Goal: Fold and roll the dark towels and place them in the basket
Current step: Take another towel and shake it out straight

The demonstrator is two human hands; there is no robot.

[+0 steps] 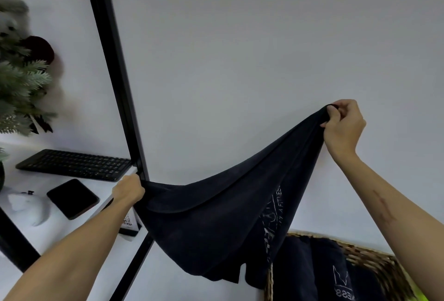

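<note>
Both hands are shown gripping one dark towel [216, 223] above the basket [374, 260]: the left hand [128, 191] is closed in a fist on a bunched corner, up and well to the left of the basket, while the right hand [342, 124] pinches the opposite corner between thumb and curled fingers [332, 109], high above the basket and against the pale wall [240, 60]. The towel is thus held in mid-air, not yet folded, its upper edge sagging between the two grips; the long axis is seen to run upward from the left hand to the right hand, and the loose body hangs down until its lower hem overlaps the basket's left rim. White printed lettering is visible on the hanging cloth. Inside the basket, dark folded towels [322, 274] are already stored upright. Of the two hands, the left is judged nearer the basket in height, the right nearer across. Before folding, the two held corners would probably have to be levelled and brought together. Left of the basket, a keyboard [77, 163] and a phone [72, 198] lie on the white counter [55, 233].
</note>
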